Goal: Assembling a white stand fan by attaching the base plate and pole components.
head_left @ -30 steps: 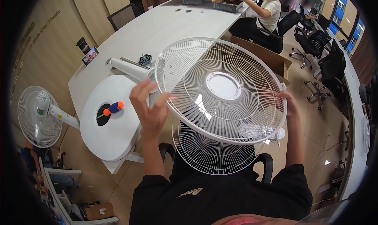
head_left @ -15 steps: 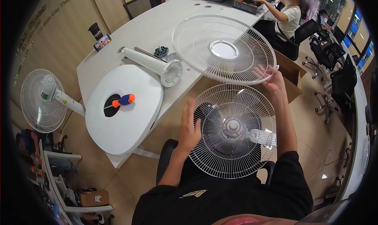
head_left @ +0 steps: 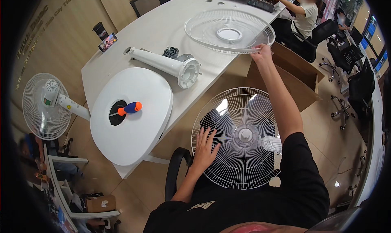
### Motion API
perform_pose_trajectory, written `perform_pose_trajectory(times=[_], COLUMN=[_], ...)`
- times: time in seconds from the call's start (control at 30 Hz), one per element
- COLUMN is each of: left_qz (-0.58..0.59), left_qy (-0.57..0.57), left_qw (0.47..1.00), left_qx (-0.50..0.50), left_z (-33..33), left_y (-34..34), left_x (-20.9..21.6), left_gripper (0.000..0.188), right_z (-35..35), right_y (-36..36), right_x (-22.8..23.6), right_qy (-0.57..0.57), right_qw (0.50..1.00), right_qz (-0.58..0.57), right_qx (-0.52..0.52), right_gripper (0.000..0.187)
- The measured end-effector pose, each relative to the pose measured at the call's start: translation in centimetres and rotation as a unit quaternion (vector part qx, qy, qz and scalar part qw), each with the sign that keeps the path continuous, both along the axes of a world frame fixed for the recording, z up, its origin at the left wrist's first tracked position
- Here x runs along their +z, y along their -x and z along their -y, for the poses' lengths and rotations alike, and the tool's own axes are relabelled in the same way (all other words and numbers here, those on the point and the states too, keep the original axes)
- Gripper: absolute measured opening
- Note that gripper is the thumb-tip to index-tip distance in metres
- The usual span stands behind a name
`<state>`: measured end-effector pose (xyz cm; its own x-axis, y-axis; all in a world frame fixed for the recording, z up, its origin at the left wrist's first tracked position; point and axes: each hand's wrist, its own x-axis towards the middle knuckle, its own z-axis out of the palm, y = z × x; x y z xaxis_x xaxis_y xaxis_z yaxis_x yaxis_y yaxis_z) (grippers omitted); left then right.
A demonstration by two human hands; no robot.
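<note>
A round white wire fan guard (head_left: 229, 34) with a pale centre disc lies at the table's far right, its near rim reaching the edge. My right hand (head_left: 262, 54) pinches that rim at its near right side, arm stretched out. On my lap rests a second fan guard (head_left: 240, 161) with a motor hub (head_left: 245, 134) in its middle and a whitish neck (head_left: 269, 143) running right. Against its left side lies my left hand (head_left: 205, 149), fingers spread and gripping nothing.
The white table (head_left: 171, 25) holds a fan base (head_left: 142, 141) with an orange-and-blue screwdriver (head_left: 132, 108) on it, a white stand tube (head_left: 161, 64), a dark knob (head_left: 170, 52) and a propped phone (head_left: 108, 42). An open cardboard box (head_left: 299, 66) stands right; another fan (head_left: 47, 106) left.
My right hand has carried the loose guard away from me and lowered it onto the table. My left hand has come to rest on the lap guard.
</note>
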<state>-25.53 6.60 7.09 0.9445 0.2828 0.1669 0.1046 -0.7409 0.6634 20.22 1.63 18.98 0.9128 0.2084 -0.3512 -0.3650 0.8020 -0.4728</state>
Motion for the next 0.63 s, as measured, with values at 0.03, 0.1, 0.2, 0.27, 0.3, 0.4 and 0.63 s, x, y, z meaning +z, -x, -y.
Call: perform_pose_trajectory(times=[0.03, 0.1, 0.2, 0.27, 0.3, 0.4, 0.63], left_qz=[-0.008, 0.001, 0.009, 0.002, 0.002, 0.000, -0.007], left_qy=[-0.003, 0.022, 0.017, 0.022, 0.022, 0.031, 0.051], left_qw=[1.000, 1.000, 1.000, 1.000, 1.000, 1.000, 0.999], left_qx=[0.002, -0.002, -0.006, -0.002, -0.005, -0.005, -0.004], left_z=[0.0, 0.0, 0.0, -0.1, -0.2, -0.4, -0.5], left_y=[0.1, 0.1, 0.0, 0.0, -0.1, -0.1, 0.3], left_x=[-0.3, -0.8, -1.3, -1.2, -1.1, -0.9, -1.7], left_gripper=[0.057, 0.054, 0.052, 0.051, 0.051, 0.049, 0.050], right_z=[-0.9, -2.5, -4.8, -5.2, -5.4, -4.2, 3.2], right_y=[-0.3, -1.1, -2.0, -1.4, -1.0, 0.0, 3.0], right_x=[-0.4, -1.1, -1.3, -0.7, 0.0, 0.7, -3.2], right_qy=[-0.019, -0.038, 0.048, 0.034, 0.029, 0.032, 0.074], right_qw=[1.000, 0.998, 0.998, 0.997, 0.995, 0.984, 0.959], right_qz=[0.022, 0.040, 0.034, 0.062, 0.070, 0.105, 0.157], right_qx=[0.002, 0.002, -0.021, 0.044, 0.068, 0.141, 0.224], right_gripper=[0.036, 0.032, 0.029, 0.037, 0.045, 0.069, 0.081])
